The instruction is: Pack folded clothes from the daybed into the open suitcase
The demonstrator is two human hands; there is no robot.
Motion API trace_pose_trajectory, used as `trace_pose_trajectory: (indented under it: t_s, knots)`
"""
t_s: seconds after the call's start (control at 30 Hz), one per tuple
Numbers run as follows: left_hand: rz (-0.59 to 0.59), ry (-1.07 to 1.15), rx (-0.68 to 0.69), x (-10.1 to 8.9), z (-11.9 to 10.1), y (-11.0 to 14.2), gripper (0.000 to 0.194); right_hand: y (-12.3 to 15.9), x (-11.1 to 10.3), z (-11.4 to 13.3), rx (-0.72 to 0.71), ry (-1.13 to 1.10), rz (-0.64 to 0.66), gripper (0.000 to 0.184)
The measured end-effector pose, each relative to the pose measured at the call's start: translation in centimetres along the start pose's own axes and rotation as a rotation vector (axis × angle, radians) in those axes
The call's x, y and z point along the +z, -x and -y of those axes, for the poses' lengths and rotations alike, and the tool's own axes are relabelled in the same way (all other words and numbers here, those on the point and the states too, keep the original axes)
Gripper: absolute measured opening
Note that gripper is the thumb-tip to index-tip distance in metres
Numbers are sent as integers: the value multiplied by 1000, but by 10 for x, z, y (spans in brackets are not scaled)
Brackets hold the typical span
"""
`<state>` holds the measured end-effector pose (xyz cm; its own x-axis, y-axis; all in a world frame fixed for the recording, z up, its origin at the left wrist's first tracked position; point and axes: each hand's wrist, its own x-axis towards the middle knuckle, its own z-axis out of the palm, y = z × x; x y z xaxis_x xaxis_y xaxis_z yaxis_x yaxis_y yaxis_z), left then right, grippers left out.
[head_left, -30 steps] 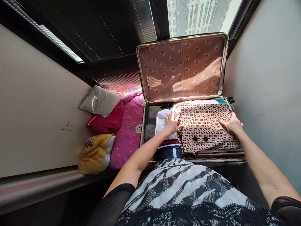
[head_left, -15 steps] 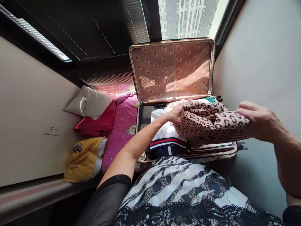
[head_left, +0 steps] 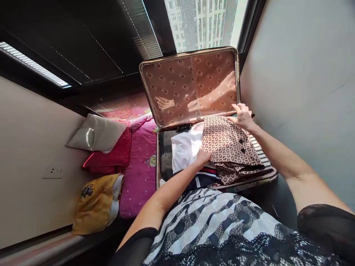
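A tan-pink garment (head_left: 222, 138) with a dark repeating print and two dark buttons lies folded on the clothes in an open suitcase (head_left: 157, 155). My left hand (head_left: 204, 156) is closed on its left edge, fingertips partly hidden. At the garment's far right corner, my right hand (head_left: 242, 115) rests with fingers apart, the thumb side touching the cloth. White clothing (head_left: 181, 149) lies to the left of the garment, and dark cloth with a red and white striped band (head_left: 206, 178) sticks out in front. Black-and-white striped fabric (head_left: 257, 149) shows at the right.
The suitcase lid (head_left: 180, 87) stands upright by the window. A wall (head_left: 302, 85) rises close on the right. To the left are a magenta quilt (head_left: 140, 159), a pale cushion (head_left: 100, 131), a red cushion (head_left: 111, 157) and a yellow cloth (head_left: 97, 205).
The patterned garment, bunched and lifted before, now lies flatter over the clothes. My right hand has moved left and away from me to its far corner; my left hand has come nearer me.
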<state>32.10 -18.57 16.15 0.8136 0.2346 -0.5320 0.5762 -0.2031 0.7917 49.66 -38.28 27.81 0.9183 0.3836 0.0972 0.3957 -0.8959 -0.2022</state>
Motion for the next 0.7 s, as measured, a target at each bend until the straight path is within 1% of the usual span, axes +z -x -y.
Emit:
trace_pose_trajectory:
  t_s: [0.03,0.07,0.1,0.17,0.23,0.3,0.37,0.43,0.47,0.53,0.6,0.67,0.7]
  knots:
    - [-14,-107,49,-7,3,4,80,18,17,-3,49,-7,21,80]
    - [-29,-229,132,-13,5,8,87,40,34,-7,86,-15,38,84]
    - [-49,-364,243,-19,4,10,90,65,49,-10,93,-13,46,85]
    - [-87,-614,473,-27,-6,10,90,119,75,-15,33,15,28,84]
    - [-85,-811,635,-28,-22,-3,88,166,98,-15,-53,57,64,87]
    - [-39,-971,716,-20,-35,-24,94,196,116,-15,-74,99,151,92]
    - [78,-1103,714,-5,-38,-46,106,207,131,-18,-31,133,258,92]
    - [205,-1198,624,10,-29,-63,116,207,141,-24,6,147,341,91]
    - [251,-1228,568,17,-23,-67,120,205,144,-27,12,147,364,90]
    - [286,-1260,496,23,-10,-69,122,205,146,-32,12,130,379,90]
    - [302,-1269,496,19,-6,-63,124,210,143,-34,25,94,397,91]
    - [337,-1276,520,9,-14,-54,121,217,134,-34,39,39,464,94]
    - [339,-1277,538,3,-23,-51,114,218,128,-34,41,6,508,96]
